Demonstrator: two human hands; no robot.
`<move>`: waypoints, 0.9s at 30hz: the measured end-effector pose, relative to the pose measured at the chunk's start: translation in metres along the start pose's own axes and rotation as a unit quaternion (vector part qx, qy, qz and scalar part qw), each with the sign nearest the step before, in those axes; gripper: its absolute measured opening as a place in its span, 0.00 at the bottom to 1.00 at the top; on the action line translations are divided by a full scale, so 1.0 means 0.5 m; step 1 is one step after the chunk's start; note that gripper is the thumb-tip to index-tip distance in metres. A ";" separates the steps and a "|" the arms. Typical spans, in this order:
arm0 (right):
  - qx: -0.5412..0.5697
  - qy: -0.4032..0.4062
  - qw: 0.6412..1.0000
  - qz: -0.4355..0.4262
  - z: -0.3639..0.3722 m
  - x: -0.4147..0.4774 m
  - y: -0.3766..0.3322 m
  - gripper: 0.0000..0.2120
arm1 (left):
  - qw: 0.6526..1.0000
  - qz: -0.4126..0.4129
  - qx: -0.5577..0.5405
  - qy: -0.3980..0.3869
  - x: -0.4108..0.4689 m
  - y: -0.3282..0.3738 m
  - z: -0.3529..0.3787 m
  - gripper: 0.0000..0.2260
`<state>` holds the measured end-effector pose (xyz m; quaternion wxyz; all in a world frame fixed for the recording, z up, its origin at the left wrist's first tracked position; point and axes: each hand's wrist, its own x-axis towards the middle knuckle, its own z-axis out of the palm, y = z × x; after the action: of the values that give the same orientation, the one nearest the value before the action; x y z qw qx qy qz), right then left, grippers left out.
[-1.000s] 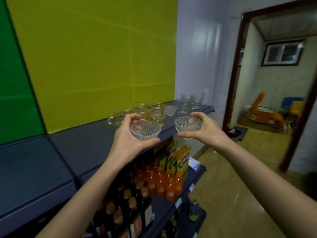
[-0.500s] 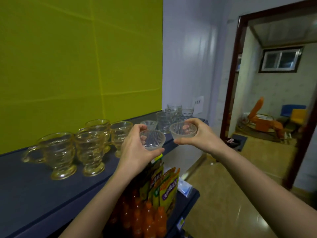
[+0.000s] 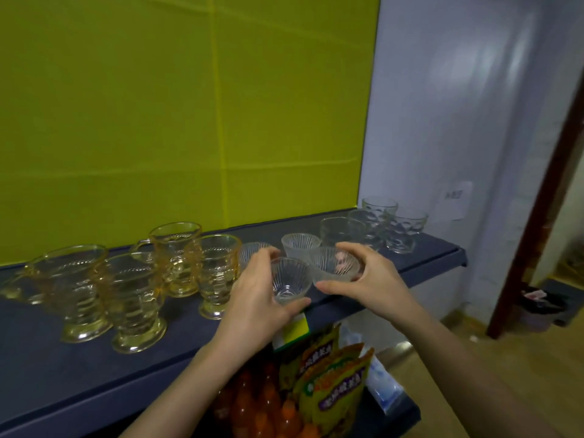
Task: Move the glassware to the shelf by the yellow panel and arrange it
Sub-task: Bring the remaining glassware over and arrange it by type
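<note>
My left hand (image 3: 252,298) grips a small clear ribbed glass bowl (image 3: 289,279) over the front edge of the dark blue shelf (image 3: 79,374). My right hand (image 3: 376,276) grips a second ribbed bowl (image 3: 335,263) just right of it; the two bowls almost touch. Behind them two more ribbed bowls (image 3: 300,245) stand on the shelf under the yellow panel (image 3: 189,105). Several amber handled glass cups (image 3: 132,298) stand to the left. Several clear dimpled tumblers (image 3: 382,226) stand at the shelf's right end.
Under the shelf a lower tier holds orange bottles (image 3: 262,403) and yellow-green snack packets (image 3: 335,380). A white wall (image 3: 458,121) rises right of the panel. A dark door frame (image 3: 543,200) and a tan floor (image 3: 505,374) lie to the right.
I have come closer to the shelf, which now fills the view. Both hands have carried their bowls forward and down, close to the shelf's front, and the bowls have drawn together.
</note>
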<state>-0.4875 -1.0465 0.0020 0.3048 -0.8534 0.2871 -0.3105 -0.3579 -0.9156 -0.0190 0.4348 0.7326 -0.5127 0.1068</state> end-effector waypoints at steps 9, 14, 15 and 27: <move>0.062 -0.061 0.995 -0.045 0.023 0.048 0.058 0.40 | 0.995 -0.063 0.073 0.040 0.003 0.005 0.031 0.33; 0.075 -0.068 0.992 -0.069 0.038 0.067 0.072 0.39 | 0.989 -0.073 0.117 0.045 0.004 0.007 0.039 0.33; 0.074 -0.069 0.992 -0.073 0.041 0.070 0.073 0.38 | 0.989 -0.074 0.122 0.044 0.004 0.007 0.040 0.32; 0.019 -0.064 0.988 -0.139 0.056 0.080 0.080 0.35 | 0.978 -0.104 0.174 0.047 0.014 0.012 0.056 0.34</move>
<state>-0.4540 -1.0902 -0.0289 0.2922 -0.8972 0.1394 -0.3005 -0.3678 -0.9416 -0.0285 0.3331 0.8403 -0.3865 0.1832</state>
